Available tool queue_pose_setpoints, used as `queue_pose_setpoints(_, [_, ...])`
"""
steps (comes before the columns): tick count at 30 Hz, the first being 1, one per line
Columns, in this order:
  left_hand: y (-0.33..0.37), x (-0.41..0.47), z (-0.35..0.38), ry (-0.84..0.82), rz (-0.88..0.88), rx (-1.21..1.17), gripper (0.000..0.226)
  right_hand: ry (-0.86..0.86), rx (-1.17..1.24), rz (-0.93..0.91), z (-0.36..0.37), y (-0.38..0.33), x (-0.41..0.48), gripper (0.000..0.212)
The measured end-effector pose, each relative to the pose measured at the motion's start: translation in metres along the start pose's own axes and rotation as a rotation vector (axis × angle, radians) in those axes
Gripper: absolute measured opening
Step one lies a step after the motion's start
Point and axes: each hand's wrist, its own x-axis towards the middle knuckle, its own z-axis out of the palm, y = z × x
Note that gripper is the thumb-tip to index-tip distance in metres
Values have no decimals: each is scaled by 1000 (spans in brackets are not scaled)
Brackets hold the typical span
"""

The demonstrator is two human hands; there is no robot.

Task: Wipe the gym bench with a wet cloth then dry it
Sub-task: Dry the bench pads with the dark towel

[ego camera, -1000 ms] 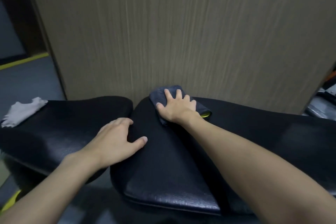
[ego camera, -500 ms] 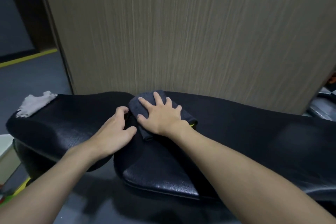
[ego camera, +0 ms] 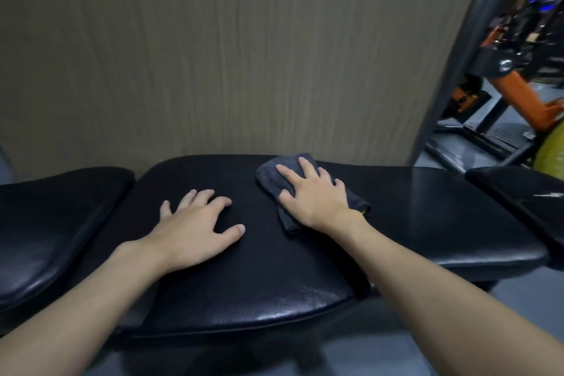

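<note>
A black padded gym bench [ego camera: 305,268] runs across the view, with a long back pad in the middle and a separate seat pad [ego camera: 52,223] to its left. A folded dark grey cloth [ego camera: 268,175] lies on the far part of the back pad. My right hand [ego camera: 314,195] presses flat on that cloth, fingers straight and spread. My left hand [ego camera: 195,229] rests palm down on the bare pad, left of the cloth and a little nearer to me, fingers spread.
A wood-grain wall panel [ego camera: 244,55] stands right behind the bench. Through a gap at the right are orange and black gym machines [ego camera: 512,94]. Another black pad [ego camera: 525,189] shows at the right edge. Grey floor lies below the bench's near edge.
My right hand has slid the cloth to the right along the back pad. My left hand left the gap between the pads and now lies flat on the back pad. The white cloth at the left is out of view.
</note>
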Motion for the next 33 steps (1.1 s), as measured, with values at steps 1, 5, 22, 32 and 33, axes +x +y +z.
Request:
queue_pose_setpoints(1, [14, 4, 2, -15, 31, 7, 70, 3, -1, 34, -4, 17, -5, 58])
queue_pose_setpoints(5, [70, 14, 15, -55, 159, 15, 72, 29, -2, 169, -17, 81, -26, 58])
queue_pose_setpoints(22, [152, 15, 38, -111, 291, 50, 72, 77, -36, 590, -55, 239, -122, 60])
queue_pose_setpoints(32, [102, -2, 18, 4, 201, 85, 59, 162, -121, 514, -38, 206, -123, 61])
queue_pose_setpoints(33, [97, -3, 21, 7, 206, 80, 58, 174, -128, 477, -35, 196, -119, 61])
